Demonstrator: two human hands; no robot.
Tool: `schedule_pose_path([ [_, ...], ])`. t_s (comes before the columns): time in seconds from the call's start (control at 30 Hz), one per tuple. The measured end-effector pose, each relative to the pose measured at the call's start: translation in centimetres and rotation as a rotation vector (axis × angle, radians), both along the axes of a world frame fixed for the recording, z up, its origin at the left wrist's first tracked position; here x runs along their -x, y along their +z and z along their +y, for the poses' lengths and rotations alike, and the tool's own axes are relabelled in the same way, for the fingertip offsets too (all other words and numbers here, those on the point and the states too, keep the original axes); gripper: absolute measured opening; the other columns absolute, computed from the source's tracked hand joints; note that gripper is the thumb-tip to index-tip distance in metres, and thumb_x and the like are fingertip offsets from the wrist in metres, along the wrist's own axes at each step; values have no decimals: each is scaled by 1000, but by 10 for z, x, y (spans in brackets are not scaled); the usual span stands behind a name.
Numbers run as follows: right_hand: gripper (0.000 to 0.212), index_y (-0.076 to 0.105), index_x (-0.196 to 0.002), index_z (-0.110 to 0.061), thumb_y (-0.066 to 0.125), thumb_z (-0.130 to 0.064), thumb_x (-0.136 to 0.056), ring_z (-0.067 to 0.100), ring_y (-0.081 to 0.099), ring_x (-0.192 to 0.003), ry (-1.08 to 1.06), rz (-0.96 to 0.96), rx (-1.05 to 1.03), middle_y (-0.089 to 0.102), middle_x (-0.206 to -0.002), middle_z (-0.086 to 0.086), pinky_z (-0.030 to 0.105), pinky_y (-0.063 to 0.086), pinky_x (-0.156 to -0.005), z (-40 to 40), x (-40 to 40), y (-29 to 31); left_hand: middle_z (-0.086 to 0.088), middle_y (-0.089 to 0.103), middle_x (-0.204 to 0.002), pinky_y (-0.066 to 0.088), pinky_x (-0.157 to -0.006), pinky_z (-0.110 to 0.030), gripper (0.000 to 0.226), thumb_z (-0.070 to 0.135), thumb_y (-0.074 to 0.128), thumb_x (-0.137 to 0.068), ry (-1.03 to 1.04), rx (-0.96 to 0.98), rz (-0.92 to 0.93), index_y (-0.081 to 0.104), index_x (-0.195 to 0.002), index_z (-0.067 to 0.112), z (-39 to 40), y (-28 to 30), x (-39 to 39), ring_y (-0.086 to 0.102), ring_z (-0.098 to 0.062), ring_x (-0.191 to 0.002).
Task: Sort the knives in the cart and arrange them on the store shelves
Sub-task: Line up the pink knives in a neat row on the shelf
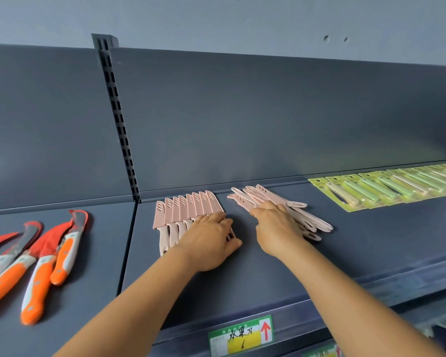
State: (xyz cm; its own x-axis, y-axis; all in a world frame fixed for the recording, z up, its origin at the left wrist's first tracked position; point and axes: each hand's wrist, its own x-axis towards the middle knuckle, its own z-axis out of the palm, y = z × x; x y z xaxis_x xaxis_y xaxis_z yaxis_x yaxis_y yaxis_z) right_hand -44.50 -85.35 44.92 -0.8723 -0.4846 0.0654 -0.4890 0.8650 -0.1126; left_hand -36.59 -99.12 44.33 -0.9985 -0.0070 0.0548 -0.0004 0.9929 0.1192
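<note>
Here the left hand [211, 238] lies flat with straight fingers on a neat row of pink knives [186, 215] on the dark shelf [268, 266], and the right hand [276, 228] rests on a loose pile of pink knives [281, 210] just beside the row. Its fingers look bent over the pile, but it is hard to tell if they pinch one. Orange knives [36, 258] lie far left, and green packs [386, 189] lie far right.

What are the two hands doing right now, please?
Left hand: open, fingers resting flat on the neat row of pink knives.
Right hand: fingers curled, gripping the loose pile of pink knives.
</note>
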Motion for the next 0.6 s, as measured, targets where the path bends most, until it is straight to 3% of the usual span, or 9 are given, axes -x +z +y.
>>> schedule_pose_path([
  [0.2, 43, 50, -128, -16, 50, 0, -88, 29, 43, -118, -58, -5, -6, 42, -129, 7, 36, 43, -87, -5, -1, 8, -3, 29, -153, 14, -113, -28, 58, 49, 39, -97, -2, 1, 10, 35, -144, 16, -1, -1, -1, 28, -22, -139],
  [0.3, 46, 47, -131, -15, 51, -1, -87, 29, 48, -117, -64, 38, 6, 46, -129, 9, 36, 44, -88, -8, 2, 10, -3, 29, -153, 14, -113, -28, 58, 49, 39, -97, -2, -4, 16, 35, -144, 17, -2, -2, -1, 28, -22, -139],
  [0.4, 54, 43, -138, -20, 51, -3, -88, 27, 51, -118, -63, 40, 220, 50, -134, 5, 35, 45, -92, -13, 8, 10, -2, 29, -153, 14, -113, -28, 58, 49, 40, -96, 2, -15, 15, 35, -144, 17, -2, -3, -2, 27, -21, -139],
  [0.53, 32, 64, -103, -14, 45, 2, -82, 30, 56, -91, -68, -115, 478, 66, -101, 7, 32, 48, -73, -32, 9, 9, -2, 35, -148, 17, -111, -27, 55, 48, 41, -96, 3, -20, 44, 40, -140, 15, -2, -4, -2, 31, -22, -135],
  [0.6, 28, 67, -96, -6, 46, 4, -80, 33, 57, -88, -81, -176, 511, 68, -99, 14, 36, 50, -76, -42, 9, 9, -2, 35, -148, 17, -111, -28, 56, 48, 41, -96, 9, -33, 52, 39, -141, 14, -2, -4, -1, 31, -21, -135],
])
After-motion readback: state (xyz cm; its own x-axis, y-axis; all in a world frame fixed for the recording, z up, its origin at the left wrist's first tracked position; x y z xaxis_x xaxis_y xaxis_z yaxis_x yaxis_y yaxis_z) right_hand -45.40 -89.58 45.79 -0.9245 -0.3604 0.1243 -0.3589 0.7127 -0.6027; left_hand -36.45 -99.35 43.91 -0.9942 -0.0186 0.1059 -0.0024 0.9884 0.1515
